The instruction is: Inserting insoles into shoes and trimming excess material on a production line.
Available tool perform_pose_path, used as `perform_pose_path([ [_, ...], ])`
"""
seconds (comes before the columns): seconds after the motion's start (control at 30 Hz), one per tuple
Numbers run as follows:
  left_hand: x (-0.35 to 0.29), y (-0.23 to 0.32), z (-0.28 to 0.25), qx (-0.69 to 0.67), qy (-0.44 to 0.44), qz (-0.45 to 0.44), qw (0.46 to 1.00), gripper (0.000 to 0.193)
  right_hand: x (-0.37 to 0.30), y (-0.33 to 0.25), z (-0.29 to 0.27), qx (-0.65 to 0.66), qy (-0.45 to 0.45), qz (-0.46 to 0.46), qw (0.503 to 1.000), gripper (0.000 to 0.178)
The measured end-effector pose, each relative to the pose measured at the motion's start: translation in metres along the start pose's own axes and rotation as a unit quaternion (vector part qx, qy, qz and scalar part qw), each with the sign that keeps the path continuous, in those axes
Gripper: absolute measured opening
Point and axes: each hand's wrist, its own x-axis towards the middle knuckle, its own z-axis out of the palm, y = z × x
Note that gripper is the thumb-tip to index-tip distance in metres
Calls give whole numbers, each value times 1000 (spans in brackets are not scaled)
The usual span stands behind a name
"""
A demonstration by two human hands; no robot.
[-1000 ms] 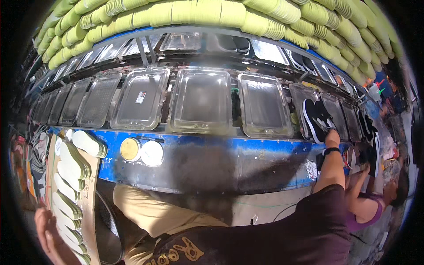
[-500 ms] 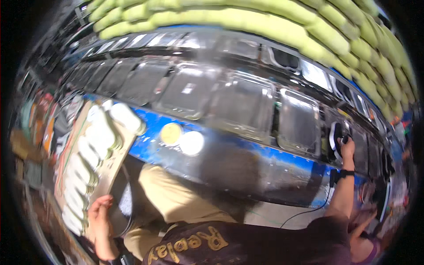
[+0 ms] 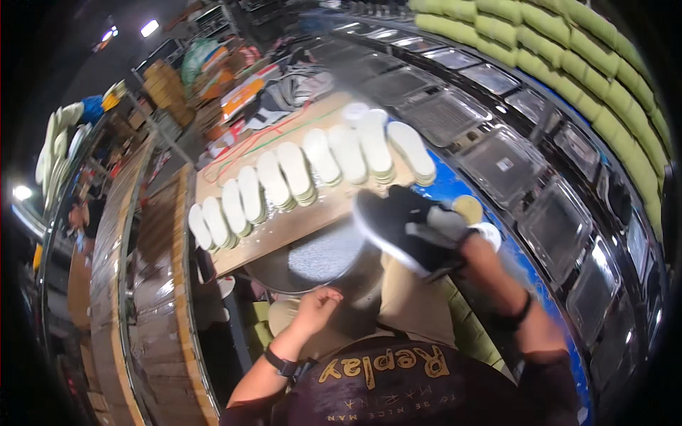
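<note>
A black shoe (image 3: 394, 220) with a white sole is held up in front of me by my right hand (image 3: 474, 245), over the near corner of a wooden board (image 3: 305, 216). Motion blurs the shoe, and it hides part of my right fingers. Low over my lap, my left hand (image 3: 317, 307) is closed, its fingertips drawn together; whatever they may pinch does not show. Stacks of white insoles (image 3: 290, 170) stand in a row along the board. Just beyond my left hand is a round metal basin (image 3: 273, 287) with something white and speckled in it.
To the right runs a blue-edged conveyor line (image 3: 529, 273) with clear-covered trays (image 3: 504, 163). Two round lids (image 3: 469, 208) lie on its edge. Yellow-green padded rolls (image 3: 540, 42) rise behind it. Cardboard-lined racks (image 3: 153, 284) stand at the left; piled shoe parts (image 3: 284, 96) lie beyond the board.
My view has turned left. My right hand has lifted the black shoe from the conveyor line and brought it toward the board. My left hand has come away from the board's edge to above my lap.
</note>
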Motion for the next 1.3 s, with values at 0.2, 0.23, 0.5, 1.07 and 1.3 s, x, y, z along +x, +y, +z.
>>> perform_pose_path([
  [0.2, 5, -59, -8, -26, 166, 86, 982, 25, 110, -158, 105, 196, 71, -177, 962, 12],
  [0.23, 5, -67, -14, 38, 222, 50, 973, 28, 112, -179, 106, 226, 29, -157, 961, 14],
  [0.5, 42, -39, -66, 167, 136, -81, 973, 41, 80, -161, 110, 236, -95, -50, 966, 15],
  [1.07, 2, -5, -113, -575, 157, -136, 791, 27, 53, -76, 95, 138, 49, 162, 976, 27],
  [1.3, -50, -18, -135, -502, 246, -116, 821, 25, 62, -82, 123, 119, 120, 141, 976, 28],
])
